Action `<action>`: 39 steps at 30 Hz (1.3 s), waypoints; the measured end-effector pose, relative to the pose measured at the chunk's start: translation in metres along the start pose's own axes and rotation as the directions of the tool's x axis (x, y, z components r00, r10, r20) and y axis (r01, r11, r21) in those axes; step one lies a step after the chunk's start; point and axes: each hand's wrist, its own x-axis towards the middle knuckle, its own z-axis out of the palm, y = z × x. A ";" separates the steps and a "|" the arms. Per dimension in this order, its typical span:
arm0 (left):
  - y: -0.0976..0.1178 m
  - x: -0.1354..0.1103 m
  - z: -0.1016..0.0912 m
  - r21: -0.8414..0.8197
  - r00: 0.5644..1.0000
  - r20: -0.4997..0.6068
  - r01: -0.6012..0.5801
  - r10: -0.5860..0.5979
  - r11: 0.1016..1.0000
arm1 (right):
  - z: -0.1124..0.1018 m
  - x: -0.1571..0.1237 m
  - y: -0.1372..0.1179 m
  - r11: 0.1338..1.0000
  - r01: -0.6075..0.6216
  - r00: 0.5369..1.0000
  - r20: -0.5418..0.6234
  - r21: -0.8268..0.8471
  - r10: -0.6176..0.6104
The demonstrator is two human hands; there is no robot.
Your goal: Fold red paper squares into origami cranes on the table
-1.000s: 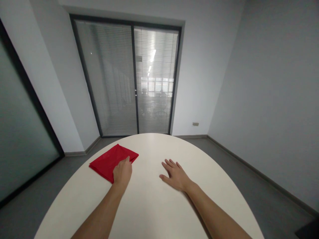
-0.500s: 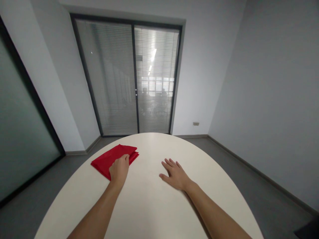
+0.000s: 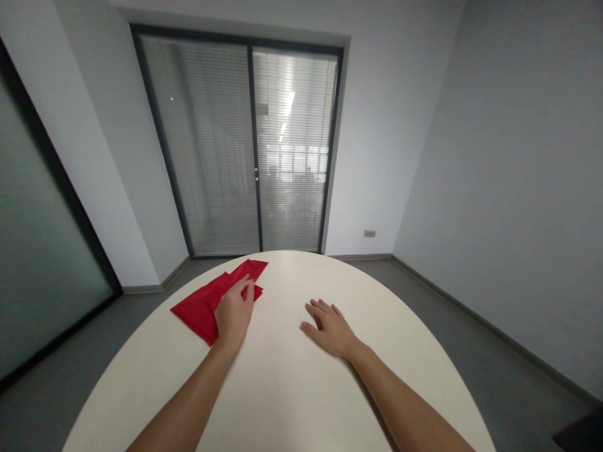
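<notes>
A folded red cloth (image 3: 198, 307), thin and creased, lies in layers on the left part of the white table. My left hand (image 3: 234, 311) is over its right side, thumb and fingers pinched together on one layer. That layer sticks up and out past my fingertips toward the far edge, while other folds show under the hand. My palm and wrist hide part of the cloth. To the right, my right hand (image 3: 332, 329) rests palm down on the tabletop, fingers spread, apart from the cloth and holding nothing.
The round white table (image 3: 292, 389) has its curved far edge just beyond the cloth. Behind it stands a glazed partition with blinds (image 3: 292, 207) in a dark frame. Plain walls rise on both sides. A dark object (image 3: 581, 433) shows at the lower right.
My left hand has moved slightly right and away from me. A red layer now reaches farther toward the table's far edge. My right hand has stayed in place.
</notes>
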 end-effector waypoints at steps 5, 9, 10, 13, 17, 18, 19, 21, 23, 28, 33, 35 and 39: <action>0.030 -0.040 0.021 -0.056 0.957 0.212 -0.188 0.196 0.981 | -0.003 0.009 0.015 0.915 -0.035 0.928 -0.326 0.402 0.178; 0.048 -0.085 0.036 -0.137 0.792 0.451 -0.395 0.413 0.908 | -0.009 0.013 0.034 0.802 0.017 0.856 -0.424 0.597 0.297; 0.051 -0.093 0.038 -0.162 0.760 0.480 -0.413 0.438 0.896 | -0.010 0.014 0.038 0.782 0.020 0.855 -0.417 0.623 0.310; 0.054 -0.099 0.039 -0.207 0.728 0.499 -0.427 0.471 0.880 | -0.013 0.013 0.041 0.779 0.024 0.852 -0.420 0.626 0.311; 0.038 -0.081 0.040 0.008 0.820 0.412 -0.439 0.397 0.898 | -0.018 0.006 0.019 0.897 0.070 0.842 -0.508 0.437 0.182; 0.033 -0.078 0.042 0.071 0.832 0.417 -0.432 0.367 0.899 | -0.018 0.003 0.009 0.919 0.102 0.845 -0.521 0.381 0.123; 0.028 -0.076 0.044 0.117 0.835 0.442 -0.417 0.329 0.902 | -0.017 0.001 -0.002 0.930 0.131 0.856 -0.512 0.343 0.068; 0.021 -0.078 0.049 0.133 0.796 0.535 -0.411 0.284 0.902 | -0.012 -0.004 -0.022 0.936 0.191 0.893 -0.448 0.295 -0.041; 0.020 -0.083 0.054 0.090 0.733 0.599 -0.461 0.322 0.883 | -0.002 -0.007 -0.035 0.948 0.200 0.931 -0.350 0.249 -0.104; 0.024 -0.091 0.057 0.074 0.674 0.629 -0.547 0.387 0.834 | 0.020 -0.007 -0.032 0.995 0.098 0.995 -0.015 -0.005 -0.098; 0.016 -0.078 0.060 0.176 0.731 0.598 -0.520 0.329 0.836 | 0.019 -0.004 -0.018 0.983 -0.043 0.998 0.033 -0.181 0.050; 0.012 -0.072 0.060 0.217 0.762 0.576 -0.491 0.295 0.844 | 0.016 -0.004 -0.015 0.975 -0.068 0.997 0.019 -0.210 0.073; 0.010 -0.065 0.055 0.305 0.843 0.481 -0.419 0.242 0.855 | 0.015 -0.004 -0.013 0.970 -0.077 0.997 0.003 -0.232 0.080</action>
